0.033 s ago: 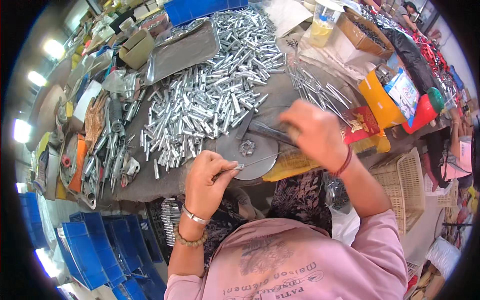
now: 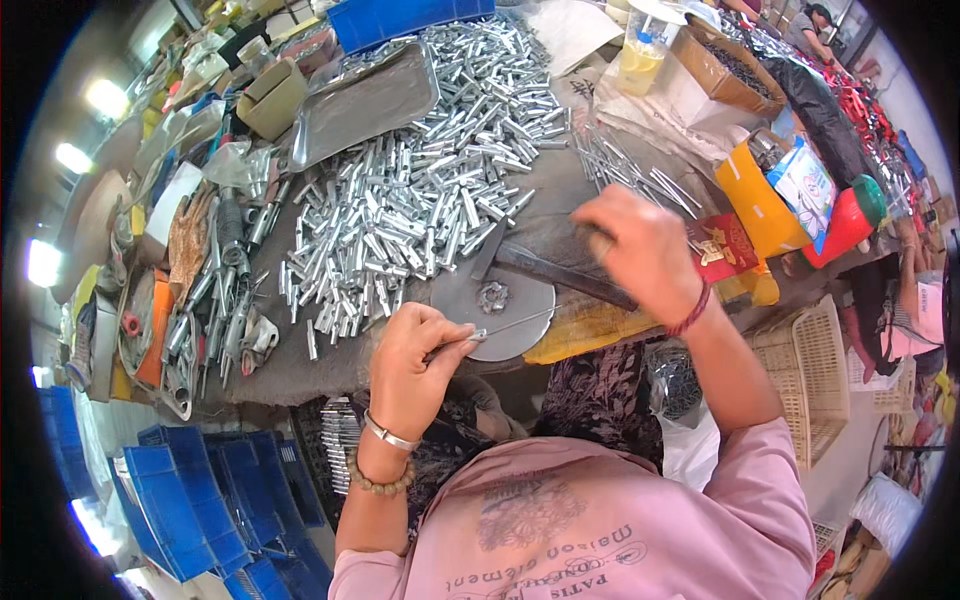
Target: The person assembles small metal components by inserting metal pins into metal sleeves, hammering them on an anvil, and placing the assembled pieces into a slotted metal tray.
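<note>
My left hand (image 2: 415, 350) is closed in a pinch on a small silver metal piece (image 2: 478, 334) at the near edge of a round grey metal plate (image 2: 535, 300). From that piece a thin metal rod (image 2: 515, 321) slants to the right over the plate. My right hand (image 2: 645, 245) is raised right of the plate with its fingers curled in; what they hold, if anything, is hidden. Below and left of it lies a hammer (image 2: 560, 272), its head at the plate's far edge. A small shiny ring-shaped part (image 2: 492, 297) rests mid-plate.
A big heap of silver metal tubes (image 2: 430, 200) spreads beyond my left hand, with a metal tray (image 2: 370, 105) on it. Thin rods (image 2: 640, 175) lie beyond my right hand. Pliers and other tools (image 2: 235, 290) crowd the left. A cream basket (image 2: 800, 380) stands at the right.
My right hand has shifted slightly away from me and to the right, uncovering more of the hammer's handle. My left hand keeps its place and its pinch.
</note>
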### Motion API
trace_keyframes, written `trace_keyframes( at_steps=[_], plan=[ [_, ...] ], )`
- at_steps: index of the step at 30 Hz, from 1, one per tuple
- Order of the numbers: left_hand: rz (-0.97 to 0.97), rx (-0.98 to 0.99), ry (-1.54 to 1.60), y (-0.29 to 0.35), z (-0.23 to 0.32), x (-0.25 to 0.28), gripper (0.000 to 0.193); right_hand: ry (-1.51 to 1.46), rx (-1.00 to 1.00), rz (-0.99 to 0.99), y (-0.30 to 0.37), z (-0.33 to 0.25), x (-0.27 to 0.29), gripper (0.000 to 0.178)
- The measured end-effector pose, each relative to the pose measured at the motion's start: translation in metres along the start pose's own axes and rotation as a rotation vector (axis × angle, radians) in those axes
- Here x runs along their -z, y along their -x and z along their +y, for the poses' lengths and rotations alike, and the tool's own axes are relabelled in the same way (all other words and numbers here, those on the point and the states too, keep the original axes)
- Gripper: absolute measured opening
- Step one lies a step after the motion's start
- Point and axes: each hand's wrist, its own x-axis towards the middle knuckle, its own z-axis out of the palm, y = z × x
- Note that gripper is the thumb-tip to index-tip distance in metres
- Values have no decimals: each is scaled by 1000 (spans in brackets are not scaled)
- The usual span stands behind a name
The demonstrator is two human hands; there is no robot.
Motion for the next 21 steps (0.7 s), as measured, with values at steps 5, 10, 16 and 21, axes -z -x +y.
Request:
trace_keyframes(
  at_steps=[5,10,16,21],
  plan=[
    [5,-4,14,0,-2,-1,16,352,-252,-47,-5,51,14,24],
    [26,-37,18,-4,-2,-5,16,323,-344,-75,9,58,26,26],
    [-18,-13,55,-1,-4,4,16,293,-237,60,16,65,12,17],
    [-4,-21,75,-2,0,-4,15,213,-316,41,11,73,37,23]
  ],
)
